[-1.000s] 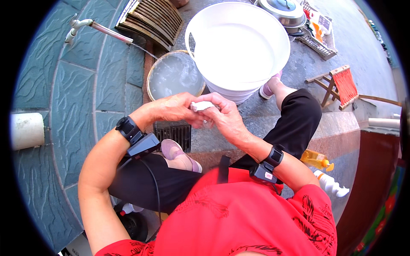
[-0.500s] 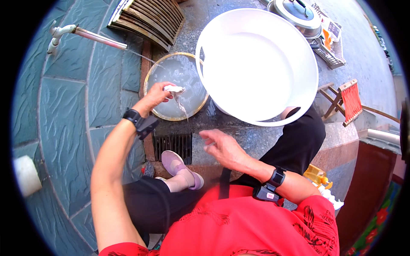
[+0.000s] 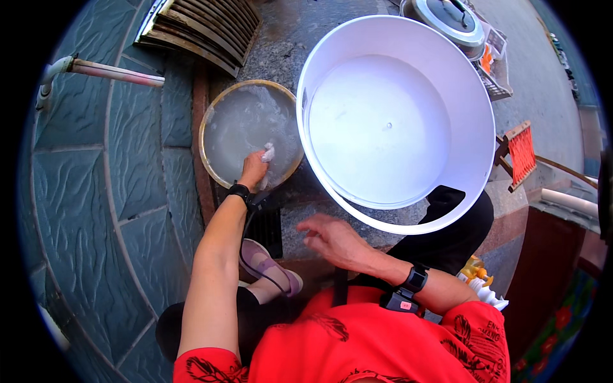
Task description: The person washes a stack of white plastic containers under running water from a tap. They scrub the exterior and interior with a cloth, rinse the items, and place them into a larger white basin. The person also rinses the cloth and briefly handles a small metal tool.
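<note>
My left hand [image 3: 255, 170] is closed around a small wet white cloth [image 3: 268, 152], over the near side of a round basin [image 3: 203, 137] of cloudy, foamy water. Whether the cloth touches the water, I cannot tell. My right hand [image 3: 333, 241] hangs in front of my body, fingers outstretched and nothing in them. Just beyond it stands a large white tub [image 3: 377, 83] with cut-out handles, tilted toward me by my right knee. A small round spot shows on its bottom.
On the left, a pipe spout [image 3: 118, 72] juts from the tiled wall. A slatted rack [image 3: 204, 29] leans behind the basin. Near my foot lies a floor drain [image 3: 265, 231]. At right are a lidded pot [image 3: 447, 22], a crate [image 3: 498, 80] and a folding stool [image 3: 520, 155].
My left hand has moved right and nearer with the cloth. The water stream from the pipe no longer shows. My right hand has hardly moved. The tub appears lower and further right.
</note>
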Demonstrator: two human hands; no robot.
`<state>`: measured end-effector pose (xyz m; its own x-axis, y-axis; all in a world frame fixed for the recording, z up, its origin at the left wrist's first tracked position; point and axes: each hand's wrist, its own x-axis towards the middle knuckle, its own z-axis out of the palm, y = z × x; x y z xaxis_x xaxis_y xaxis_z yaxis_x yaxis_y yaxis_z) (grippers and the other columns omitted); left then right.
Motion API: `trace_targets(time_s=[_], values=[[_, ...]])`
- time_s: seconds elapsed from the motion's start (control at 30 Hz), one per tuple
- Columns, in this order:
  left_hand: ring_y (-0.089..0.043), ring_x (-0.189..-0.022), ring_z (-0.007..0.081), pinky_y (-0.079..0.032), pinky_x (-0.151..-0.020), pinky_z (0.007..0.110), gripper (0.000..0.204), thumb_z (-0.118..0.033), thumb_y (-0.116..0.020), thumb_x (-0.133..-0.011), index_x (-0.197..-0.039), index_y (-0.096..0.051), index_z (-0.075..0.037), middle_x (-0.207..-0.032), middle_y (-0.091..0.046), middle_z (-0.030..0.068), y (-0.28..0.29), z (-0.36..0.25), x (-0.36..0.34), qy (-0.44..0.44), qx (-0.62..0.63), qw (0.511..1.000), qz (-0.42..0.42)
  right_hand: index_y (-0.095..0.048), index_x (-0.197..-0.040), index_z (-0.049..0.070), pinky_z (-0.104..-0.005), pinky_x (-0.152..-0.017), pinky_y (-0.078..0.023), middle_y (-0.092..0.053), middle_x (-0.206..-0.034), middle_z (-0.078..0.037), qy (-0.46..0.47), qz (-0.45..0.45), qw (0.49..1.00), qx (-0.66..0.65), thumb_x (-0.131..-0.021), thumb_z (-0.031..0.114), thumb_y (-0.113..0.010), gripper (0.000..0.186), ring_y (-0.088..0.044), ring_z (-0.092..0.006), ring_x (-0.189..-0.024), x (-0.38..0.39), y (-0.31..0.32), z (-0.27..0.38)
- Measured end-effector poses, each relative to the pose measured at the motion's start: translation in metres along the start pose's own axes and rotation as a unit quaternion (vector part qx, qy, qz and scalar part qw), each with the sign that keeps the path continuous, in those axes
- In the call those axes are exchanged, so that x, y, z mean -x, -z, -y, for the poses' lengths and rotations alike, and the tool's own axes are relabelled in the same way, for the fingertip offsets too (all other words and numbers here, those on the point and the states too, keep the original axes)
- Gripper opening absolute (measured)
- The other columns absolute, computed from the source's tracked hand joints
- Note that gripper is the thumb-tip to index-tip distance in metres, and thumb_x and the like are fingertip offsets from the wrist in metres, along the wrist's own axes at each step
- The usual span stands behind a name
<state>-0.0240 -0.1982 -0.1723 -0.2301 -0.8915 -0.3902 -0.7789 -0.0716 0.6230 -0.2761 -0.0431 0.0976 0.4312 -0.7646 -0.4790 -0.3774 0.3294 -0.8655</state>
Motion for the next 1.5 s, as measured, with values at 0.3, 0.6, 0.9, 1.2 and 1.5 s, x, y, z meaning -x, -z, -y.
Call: trace_targets(time_s=[0.3, 0.6, 0.9, 1.2, 1.5], values=[[-0.043, -0.050, 0.0051, -0.037, -0.042, 0.020, 0.028, -0.037, -0.074, -0.085, -0.090, -0.060, -0.013, -0.068, -0.053, -0.0036, 0.088, -0.071, 0.004, 0.156, 0.494, 0.848, 0.110, -0.063, -0.111, -0.003, -0.0353, -0.078, -0.051, -0.064, -0.102, -0.018, 0.082, -0.040, 0.996, 0.006, -0.086, 0.012, -0.060, 0.029, -0.066, -0.0269, -0.088, 0.006, -0.005, 0.003], [-0.051, -0.057, 0.0130, -0.040, -0.046, 0.024, 0.014, -0.020, -0.068, -0.087, -0.086, -0.058, -0.010, -0.072, -0.058, 0.0030, 0.143, -0.136, 0.050, 0.183, 0.655, 0.733, -0.037, -0.056, -0.124, -0.004, -0.0310, -0.075, -0.053, -0.067, -0.099, -0.014, -0.035, -0.042, 0.961, -0.272, -0.091, 0.016, -0.059, 0.038, -0.066, -0.0201, -0.086, -0.041, -0.034, -0.011], [-0.062, -0.080, 0.0214, -0.053, -0.066, 0.038, 0.021, -0.026, -0.056, -0.095, -0.102, -0.061, -0.006, -0.093, -0.064, 0.0081, 0.082, -0.153, 0.120, 0.185, 0.644, 0.742, 0.015, -0.055, -0.121, -0.007, -0.0252, -0.068, -0.055, -0.066, -0.096, -0.011, -0.025, -0.147, 0.880, -0.452, -0.092, 0.004, -0.056, 0.031, -0.066, -0.0153, -0.081, -0.072, -0.042, -0.024], [-0.060, -0.076, 0.0157, -0.054, -0.066, 0.033, 0.024, -0.023, -0.071, -0.089, -0.105, -0.060, -0.010, -0.090, -0.062, 0.0036, 0.048, -0.152, 0.152, 0.161, 0.599, 0.783, 0.042, -0.068, -0.105, 0.004, -0.0421, -0.082, -0.053, -0.064, -0.101, -0.018, 0.168, -0.222, 0.949, 0.147, -0.085, 0.011, -0.059, 0.023, -0.064, -0.0328, -0.091, -0.073, -0.043, -0.048], [-0.045, -0.046, 0.0093, -0.035, -0.041, 0.026, 0.031, -0.039, -0.072, -0.086, -0.080, -0.061, -0.011, -0.061, -0.051, -0.0036, 0.067, -0.050, 0.106, 0.168, 0.333, 0.915, -0.155, -0.067, -0.093, 0.001, -0.0461, -0.083, -0.051, -0.064, -0.098, -0.020, 0.224, -0.168, 0.958, 0.064, -0.079, 0.010, -0.061, 0.018, -0.063, -0.0400, -0.094, 0.024, -0.042, 0.011]])
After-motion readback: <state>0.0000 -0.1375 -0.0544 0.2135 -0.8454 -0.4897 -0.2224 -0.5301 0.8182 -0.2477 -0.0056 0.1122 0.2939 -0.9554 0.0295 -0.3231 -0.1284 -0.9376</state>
